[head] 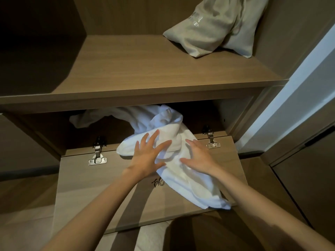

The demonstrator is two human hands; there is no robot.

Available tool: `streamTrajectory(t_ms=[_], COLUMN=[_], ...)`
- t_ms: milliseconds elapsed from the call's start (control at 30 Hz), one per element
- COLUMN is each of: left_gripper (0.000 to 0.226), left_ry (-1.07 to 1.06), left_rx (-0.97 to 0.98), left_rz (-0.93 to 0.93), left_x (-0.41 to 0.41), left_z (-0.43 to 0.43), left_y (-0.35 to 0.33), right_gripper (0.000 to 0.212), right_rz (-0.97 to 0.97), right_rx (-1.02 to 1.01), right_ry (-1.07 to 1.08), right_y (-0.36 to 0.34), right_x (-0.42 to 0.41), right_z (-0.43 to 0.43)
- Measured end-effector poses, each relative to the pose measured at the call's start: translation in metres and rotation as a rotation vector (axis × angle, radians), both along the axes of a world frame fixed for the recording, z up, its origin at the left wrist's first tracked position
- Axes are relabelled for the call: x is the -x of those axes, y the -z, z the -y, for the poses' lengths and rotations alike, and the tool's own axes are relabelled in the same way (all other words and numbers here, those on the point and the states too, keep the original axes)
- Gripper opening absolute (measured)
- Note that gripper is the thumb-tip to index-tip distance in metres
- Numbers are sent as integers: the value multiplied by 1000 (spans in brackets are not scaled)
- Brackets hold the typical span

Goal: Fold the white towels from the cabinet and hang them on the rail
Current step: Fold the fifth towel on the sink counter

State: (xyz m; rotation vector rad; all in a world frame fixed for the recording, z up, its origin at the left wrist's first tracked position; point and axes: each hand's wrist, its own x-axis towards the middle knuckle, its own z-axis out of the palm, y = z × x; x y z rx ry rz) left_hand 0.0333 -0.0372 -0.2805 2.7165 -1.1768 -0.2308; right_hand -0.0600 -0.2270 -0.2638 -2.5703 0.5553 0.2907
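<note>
A crumpled white towel (183, 180) spills out of the lower cabinet compartment onto the dropped-down door flap (87, 192). More white towel cloth (101, 116) lies further back inside the compartment, partly hidden under the shelf. My left hand (147, 156) rests on the towel's left side with fingers spread straight. On the towel's right side lies my right hand (197, 154), fingers straight and flat. Neither hand grips the cloth. No rail is in view.
A wooden shelf (145, 73) sits above the compartment, with a beige cloth bag (217, 28) at its back right. Two metal hinges (97, 153) (211, 140) join the flap to the cabinet. A white wall edge (293, 98) stands to the right.
</note>
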Motion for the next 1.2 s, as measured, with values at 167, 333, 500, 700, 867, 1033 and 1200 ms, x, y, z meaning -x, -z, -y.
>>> streamTrajectory(t_ms=[167, 333, 500, 700, 867, 1033, 1200], left_gripper=[74, 51, 60, 39, 36, 95, 118], left_ry=[-54, -84, -195, -467, -685, -246, -70], left_rx=[-75, -1, 10, -126, -173, -110, -20], left_rz=[92, 83, 82, 173, 7, 219, 48], left_x=[-10, -24, -31, -55, -64, -25, -10], left_z=[14, 13, -1, -19, -19, 15, 56], left_y=[6, 4, -3, -23, -34, -36, -13], right_gripper=[119, 77, 34, 22, 22, 41, 63], right_rz=[-97, -13, 179, 520, 588, 416, 301], right_rx=[-39, -1, 73, 6, -251, -94, 185], right_ry=[168, 107, 85, 463, 734, 472, 150], right_y=[40, 55, 32, -13, -13, -7, 1], right_x=[-19, -19, -18, -4, 5, 1, -20], right_z=[-25, -10, 14, 46, 56, 37, 18])
